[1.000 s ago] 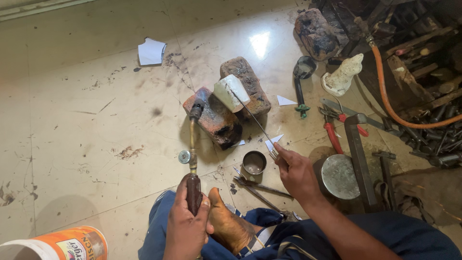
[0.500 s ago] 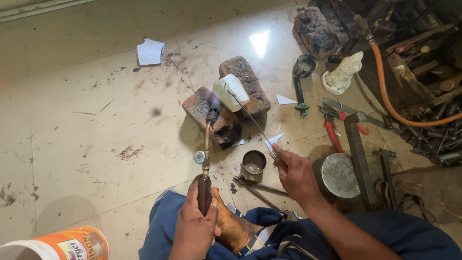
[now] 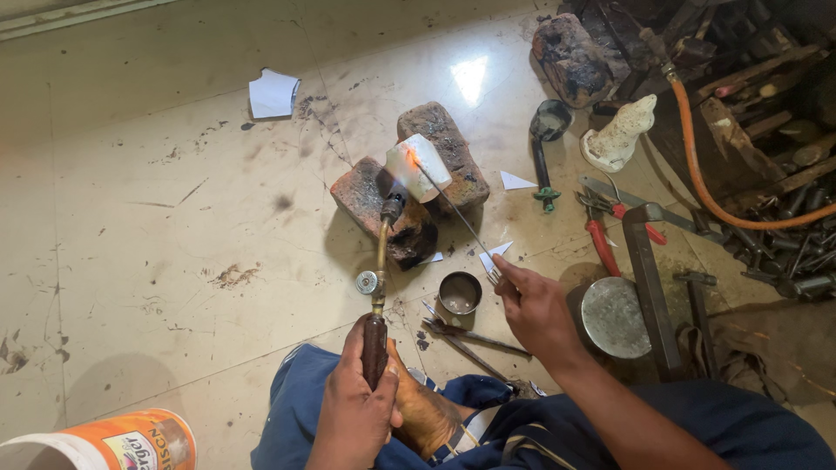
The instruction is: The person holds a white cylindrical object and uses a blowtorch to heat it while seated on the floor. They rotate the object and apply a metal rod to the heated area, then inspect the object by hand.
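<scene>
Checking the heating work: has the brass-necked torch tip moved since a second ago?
Yes. The torch tip has swung right, toward the white block on the bricks.

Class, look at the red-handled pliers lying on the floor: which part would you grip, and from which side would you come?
Grip the red-handled pliers by the two red handles, coming from above on the near side; the handles splay toward the person, the metal jaws point away, and a dark metal bar lies close alongside.

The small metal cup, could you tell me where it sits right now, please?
In the head view the small metal cup stands on the floor just below centre, in front of the two bricks, between the torch and the right hand.
</scene>
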The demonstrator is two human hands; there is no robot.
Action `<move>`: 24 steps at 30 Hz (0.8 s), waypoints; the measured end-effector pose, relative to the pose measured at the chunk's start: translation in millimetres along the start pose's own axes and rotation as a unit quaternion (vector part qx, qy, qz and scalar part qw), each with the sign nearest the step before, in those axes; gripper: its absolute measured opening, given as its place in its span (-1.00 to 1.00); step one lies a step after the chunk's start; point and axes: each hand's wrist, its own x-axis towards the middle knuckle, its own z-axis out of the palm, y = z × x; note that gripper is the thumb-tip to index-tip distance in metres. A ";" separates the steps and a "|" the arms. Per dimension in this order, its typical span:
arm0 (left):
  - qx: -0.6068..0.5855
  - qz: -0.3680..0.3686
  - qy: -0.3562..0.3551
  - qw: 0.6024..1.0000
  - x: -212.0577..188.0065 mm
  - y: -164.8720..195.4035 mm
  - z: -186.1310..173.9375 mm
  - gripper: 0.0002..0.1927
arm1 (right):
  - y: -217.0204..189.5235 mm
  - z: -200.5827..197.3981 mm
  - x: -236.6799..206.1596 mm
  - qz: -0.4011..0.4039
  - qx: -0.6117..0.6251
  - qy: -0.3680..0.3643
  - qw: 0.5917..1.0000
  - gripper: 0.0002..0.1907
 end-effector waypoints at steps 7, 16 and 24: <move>-0.015 -0.020 0.002 1.000 -2.3 7.2 -2.0 -0.32 | -0.4 8.5 8.4 -0.011 -0.019 -0.006 1.000 -0.54; -0.025 -0.033 0.010 0.999 -3.4 13.1 -3.0 -0.28 | 4.1 10.1 14.4 0.014 -0.023 -0.007 1.000 -0.53; 0.007 -0.014 0.003 1.000 -1.9 17.6 -3.0 -0.32 | -2.4 0.5 12.6 0.033 0.012 -0.010 0.999 -0.55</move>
